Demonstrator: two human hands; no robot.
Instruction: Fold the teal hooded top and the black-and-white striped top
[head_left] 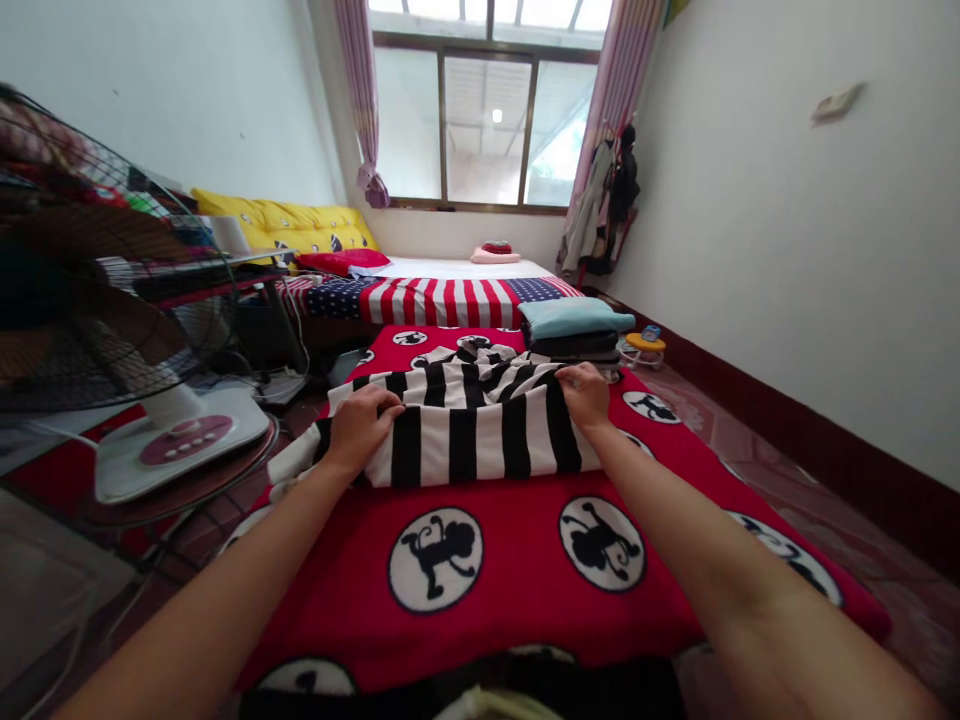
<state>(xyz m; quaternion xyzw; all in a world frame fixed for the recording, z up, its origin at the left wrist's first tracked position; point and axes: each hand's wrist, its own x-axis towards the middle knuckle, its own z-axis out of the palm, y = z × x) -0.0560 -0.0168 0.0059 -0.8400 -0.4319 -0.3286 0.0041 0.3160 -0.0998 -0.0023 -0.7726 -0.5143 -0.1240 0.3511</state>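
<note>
A black-and-white striped shirt (pixel 463 440) lies across a red blanket (pixel 517 570) printed with monkeys in white circles. My left hand (pixel 364 425) pinches the shirt's near layer at the left, fingers closed on the fabric. At the right, my right hand (pixel 585 395) grips the upper edge of the same layer between thumb and fingers. The cloth between both hands is lifted a little, and the far part of the shirt lies bunched behind it. A sleeve spreads out at the left, partly under my left forearm.
A stack of folded clothes (pixel 574 325) sits at the blanket's far right corner. On the left, a fan (pixel 184 440) stands on a round stool. Behind are a bed with a flag-patterned cover (pixel 442 300) and a small yellow stool (pixel 645 345).
</note>
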